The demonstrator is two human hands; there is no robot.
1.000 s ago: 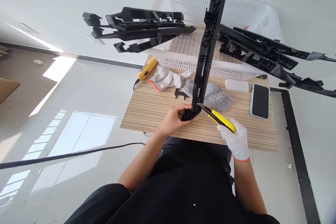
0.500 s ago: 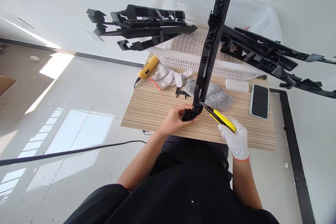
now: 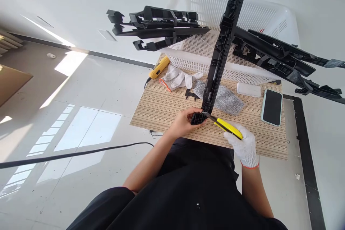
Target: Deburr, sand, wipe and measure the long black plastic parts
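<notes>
A long black plastic trim piece (image 3: 217,55) stands lengthwise before me, its near end over the table and its far end above the basket. My bare left hand (image 3: 185,122) is closed round the near end, thumb on top. In my right hand (image 3: 242,142), which wears a white knitted glove, is a yellow utility knife (image 3: 229,128). Its blade points left and meets the trim piece close to my left fingertips. A grey knitted sleeve (image 3: 228,100) lies on the table beneath the piece, and a black caliper (image 3: 191,95) is partly in view beside it.
A white plastic basket (image 3: 242,72) at the back carries several black trim pieces (image 3: 161,28) jutting out left and right. On the wooden table (image 3: 151,111) lie a yellow corded tool (image 3: 159,67), a white glove (image 3: 179,78), a white box (image 3: 248,89) and a phone (image 3: 272,107).
The knife blade has shifted down along the trim piece toward its near end, and the knife lies at a flatter angle. My left hand keeps its hold. The whole view has swung slightly left.
</notes>
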